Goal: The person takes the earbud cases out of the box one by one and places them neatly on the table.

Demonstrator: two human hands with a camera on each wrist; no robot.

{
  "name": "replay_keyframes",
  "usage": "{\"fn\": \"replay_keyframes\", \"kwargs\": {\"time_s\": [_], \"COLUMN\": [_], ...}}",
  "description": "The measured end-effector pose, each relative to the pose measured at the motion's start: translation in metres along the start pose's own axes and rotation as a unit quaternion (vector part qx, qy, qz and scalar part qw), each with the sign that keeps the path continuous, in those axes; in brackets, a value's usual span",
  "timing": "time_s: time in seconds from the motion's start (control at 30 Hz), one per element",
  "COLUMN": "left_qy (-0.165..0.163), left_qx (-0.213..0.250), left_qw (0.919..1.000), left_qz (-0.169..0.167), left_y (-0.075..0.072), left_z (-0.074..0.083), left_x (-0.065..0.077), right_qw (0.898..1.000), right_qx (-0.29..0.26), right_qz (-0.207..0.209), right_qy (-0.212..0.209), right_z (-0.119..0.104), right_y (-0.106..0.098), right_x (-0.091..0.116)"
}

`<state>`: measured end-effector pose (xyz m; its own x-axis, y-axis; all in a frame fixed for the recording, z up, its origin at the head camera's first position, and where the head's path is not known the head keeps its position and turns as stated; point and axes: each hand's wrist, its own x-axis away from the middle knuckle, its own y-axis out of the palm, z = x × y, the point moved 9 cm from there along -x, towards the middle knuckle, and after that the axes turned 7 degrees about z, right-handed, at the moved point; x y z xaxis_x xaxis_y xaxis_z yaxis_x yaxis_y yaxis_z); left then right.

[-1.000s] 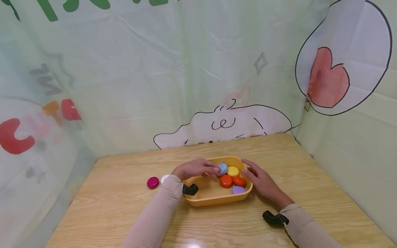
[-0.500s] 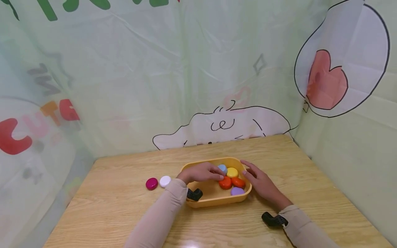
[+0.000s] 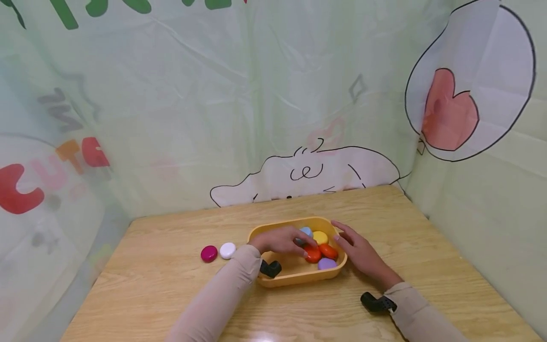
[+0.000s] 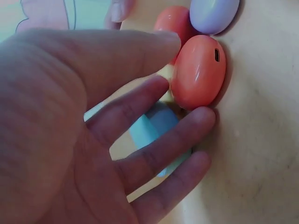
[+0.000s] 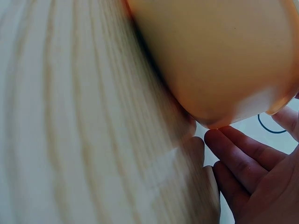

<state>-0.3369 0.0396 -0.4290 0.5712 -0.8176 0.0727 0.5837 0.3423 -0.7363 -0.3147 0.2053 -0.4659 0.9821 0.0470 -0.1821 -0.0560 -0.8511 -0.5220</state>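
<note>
My left hand [image 3: 282,241] reaches into a yellow-orange tray [image 3: 295,277], fingers spread around a glossy red pebble-shaped piece [image 3: 313,254]. In the left wrist view this red piece [image 4: 199,72] shows a small dark slot; the thumb tip and fingertips lie right at its edge. Behind the fingers is a light-blue piece [image 3: 306,231], partly hidden. A yellow piece [image 3: 320,237], a second red piece [image 3: 328,251] and a lilac piece [image 3: 327,263] lie beside them. My right hand [image 3: 361,254] rests against the tray's right end, its fingertips at the outer wall [image 5: 219,60].
On the wooden table [image 3: 162,289], left of the tray, lie a magenta piece [image 3: 209,253] and a white piece [image 3: 228,250]. A printed curtain [image 3: 179,118] hangs behind and along both sides of the table. Each wrist carries a black camera mount [image 3: 378,303].
The left hand has moved right and toward me, from the light-blue piece to the red one, which has shifted slightly. The right hand stays at the tray's end.
</note>
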Motion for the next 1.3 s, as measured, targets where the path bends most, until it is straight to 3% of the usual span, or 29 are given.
{"fn": "replay_keyframes", "kwargs": {"time_s": [0.17,0.43,0.67,1.03,1.3], "left_qy": [0.019,0.02,0.044,0.002,0.044], "left_qx": [-0.027,-0.057,-0.123,-0.07,-0.106], "left_qw": [0.9994,0.9978,0.991,0.9974,0.9934], "left_qz": [-0.007,0.029,0.032,0.017,0.004], "left_y": [0.003,0.0,0.0,0.007,0.009], "left_z": [0.003,-0.002,0.0,-0.009,-0.008], "left_x": [-0.005,-0.006,-0.01,-0.009,-0.008], "right_qw": [1.0,1.0,1.0,1.0,1.0], "right_qx": [-0.006,-0.006,0.004,0.007,0.012], "right_qz": [0.0,-0.003,0.001,0.0,0.001], "right_qy": [0.003,0.004,-0.002,0.005,0.004], "right_z": [0.002,0.002,-0.001,0.001,0.003], "right_y": [0.002,0.005,0.001,0.002,0.004], "right_x": [0.0,-0.002,-0.005,-0.004,-0.004]}}
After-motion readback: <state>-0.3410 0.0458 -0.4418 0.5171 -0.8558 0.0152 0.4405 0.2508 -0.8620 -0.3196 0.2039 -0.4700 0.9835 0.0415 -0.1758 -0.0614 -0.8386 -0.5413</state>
